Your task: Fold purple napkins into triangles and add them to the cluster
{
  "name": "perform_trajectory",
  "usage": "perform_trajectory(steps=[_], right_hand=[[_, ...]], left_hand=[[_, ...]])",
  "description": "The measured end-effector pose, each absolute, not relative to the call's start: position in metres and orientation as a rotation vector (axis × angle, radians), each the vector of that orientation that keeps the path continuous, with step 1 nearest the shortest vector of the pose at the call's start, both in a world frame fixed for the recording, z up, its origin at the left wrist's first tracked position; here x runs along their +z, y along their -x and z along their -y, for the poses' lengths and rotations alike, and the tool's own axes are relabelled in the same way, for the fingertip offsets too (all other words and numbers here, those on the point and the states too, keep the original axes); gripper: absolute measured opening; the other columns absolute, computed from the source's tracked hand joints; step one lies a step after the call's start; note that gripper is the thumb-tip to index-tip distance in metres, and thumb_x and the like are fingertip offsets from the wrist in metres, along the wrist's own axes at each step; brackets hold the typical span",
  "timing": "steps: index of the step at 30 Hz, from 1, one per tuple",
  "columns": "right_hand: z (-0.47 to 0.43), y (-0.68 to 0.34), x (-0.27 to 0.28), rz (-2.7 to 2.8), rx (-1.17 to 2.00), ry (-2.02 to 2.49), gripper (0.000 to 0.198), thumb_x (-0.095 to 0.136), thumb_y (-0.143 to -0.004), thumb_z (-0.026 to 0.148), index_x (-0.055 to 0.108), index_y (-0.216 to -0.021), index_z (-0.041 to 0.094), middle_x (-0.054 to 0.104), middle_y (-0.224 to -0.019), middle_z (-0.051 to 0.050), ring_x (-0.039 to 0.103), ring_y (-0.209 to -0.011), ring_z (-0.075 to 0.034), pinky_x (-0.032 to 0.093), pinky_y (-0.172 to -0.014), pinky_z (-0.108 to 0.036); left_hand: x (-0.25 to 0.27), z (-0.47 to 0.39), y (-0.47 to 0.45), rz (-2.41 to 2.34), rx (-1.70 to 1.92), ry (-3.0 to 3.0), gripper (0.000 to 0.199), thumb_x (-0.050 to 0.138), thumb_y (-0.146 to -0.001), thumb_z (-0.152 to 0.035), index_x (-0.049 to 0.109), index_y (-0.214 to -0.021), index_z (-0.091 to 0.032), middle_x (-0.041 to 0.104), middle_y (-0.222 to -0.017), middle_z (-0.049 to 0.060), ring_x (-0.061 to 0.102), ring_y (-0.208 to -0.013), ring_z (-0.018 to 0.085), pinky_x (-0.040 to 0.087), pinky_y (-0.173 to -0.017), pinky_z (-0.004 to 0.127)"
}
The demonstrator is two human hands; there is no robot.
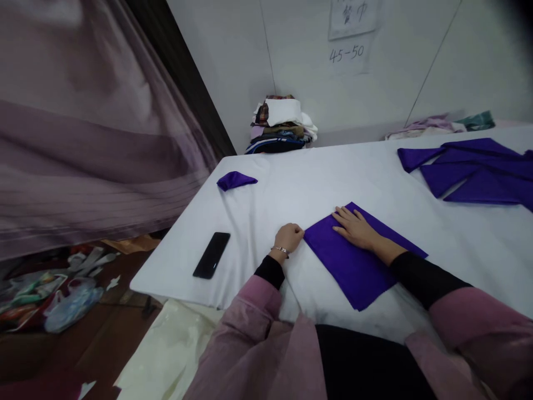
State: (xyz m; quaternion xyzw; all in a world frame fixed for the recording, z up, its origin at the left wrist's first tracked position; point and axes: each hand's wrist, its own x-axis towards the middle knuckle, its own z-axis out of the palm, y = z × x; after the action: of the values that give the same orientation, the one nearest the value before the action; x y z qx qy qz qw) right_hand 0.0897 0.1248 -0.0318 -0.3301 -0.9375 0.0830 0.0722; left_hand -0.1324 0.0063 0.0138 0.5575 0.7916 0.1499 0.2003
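A folded purple cloth (353,266) lies flat and turned askew on the white-covered table (266,205) in front of me. My left hand (289,238) pinches the cloth's left corner between closed fingers. On the upper part of the same cloth rests my right hand (353,226), palm down with its fingers spread. Further left, a small folded purple cloth piece (235,180) sits by the far left corner of the table. Several more purple cloths (478,172) overlap at the right.
A black phone (211,255) lies near the table's left edge. Folded clothes (282,125) are stacked against the wall at the back. A pinkish curtain (91,133) hangs at the left, above plastic bags (70,305) on the floor. Paper notes (348,55) hang on the wall.
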Motion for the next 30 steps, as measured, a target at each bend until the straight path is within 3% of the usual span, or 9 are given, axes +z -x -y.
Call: perform_trajectory(steps=[3, 6, 9, 12, 15, 30], right_hand=[[-0.121, -0.088, -0.028, 2.793, 0.245, 0.982, 0.063, 0.02, -0.092, 0.055, 0.031, -0.142, 0.019, 0.024, -0.15, -0.011, 0.018, -0.138, -0.027, 0.018, -0.109, -0.051], [-0.117, -0.082, -0.024, 2.813, 0.245, 0.94, 0.064, 0.02, -0.092, 0.055, 0.031, -0.142, 0.017, 0.026, -0.149, -0.011, 0.018, -0.138, -0.025, 0.016, -0.11, -0.05], [-0.118, -0.076, -0.02, 2.77, 0.214, 0.937, 0.061, 0.018, -0.093, 0.051, 0.032, -0.141, 0.016, 0.028, -0.149, -0.011, 0.018, -0.138, -0.024, 0.016, -0.11, -0.048], [-0.126, -0.075, -0.018, 2.717, 0.17, 1.037, 0.061, 0.018, -0.094, 0.049, 0.032, -0.141, 0.012, 0.028, -0.148, -0.014, 0.019, -0.138, -0.025, 0.016, -0.11, -0.049], [-0.131, -0.077, -0.022, 2.748, 0.17, 1.088, 0.064, 0.018, -0.093, 0.052, 0.034, -0.14, 0.012, 0.031, -0.147, -0.014, 0.021, -0.137, -0.026, 0.017, -0.11, -0.048], [-0.17, -0.092, -0.03, 2.724, 0.232, 1.404, 0.073, 0.013, -0.088, 0.062, 0.027, -0.143, 0.016, 0.023, -0.15, -0.011, 0.017, -0.138, -0.026, 0.014, -0.109, -0.054]], left_hand=[[0.016, -0.006, 0.125, -2.258, 0.422, -1.591, 0.013, 0.055, -0.08, -0.023, 0.067, -0.079, -0.02, 0.066, -0.09, 0.003, 0.059, -0.083, 0.016, 0.044, -0.072, 0.026], [0.016, -0.01, 0.108, -2.272, 0.542, -1.803, 0.019, 0.051, -0.084, -0.023, 0.063, -0.099, -0.02, 0.063, -0.104, 0.005, 0.057, -0.098, 0.018, 0.044, -0.085, 0.029], [0.01, -0.015, 0.086, -2.091, 0.582, -2.125, 0.036, 0.044, -0.09, -0.032, 0.049, -0.123, -0.019, 0.053, -0.128, 0.008, 0.045, -0.121, 0.021, 0.036, -0.102, 0.036], [-0.001, -0.017, 0.071, -1.989, 0.402, -2.235, 0.066, 0.037, -0.088, -0.055, 0.031, -0.138, -0.013, 0.032, -0.146, 0.014, 0.024, -0.136, 0.027, 0.023, -0.11, 0.046], [-0.011, -0.014, 0.067, -1.989, 0.238, -2.262, 0.083, 0.03, -0.083, -0.069, 0.024, -0.142, -0.01, 0.024, -0.149, 0.016, 0.015, -0.139, 0.029, 0.016, -0.112, 0.049], [-0.012, -0.01, 0.07, -2.007, 0.145, -2.248, 0.087, 0.02, -0.082, -0.072, 0.025, -0.142, -0.01, 0.022, -0.15, 0.014, 0.012, -0.14, 0.027, 0.012, -0.113, 0.047]])
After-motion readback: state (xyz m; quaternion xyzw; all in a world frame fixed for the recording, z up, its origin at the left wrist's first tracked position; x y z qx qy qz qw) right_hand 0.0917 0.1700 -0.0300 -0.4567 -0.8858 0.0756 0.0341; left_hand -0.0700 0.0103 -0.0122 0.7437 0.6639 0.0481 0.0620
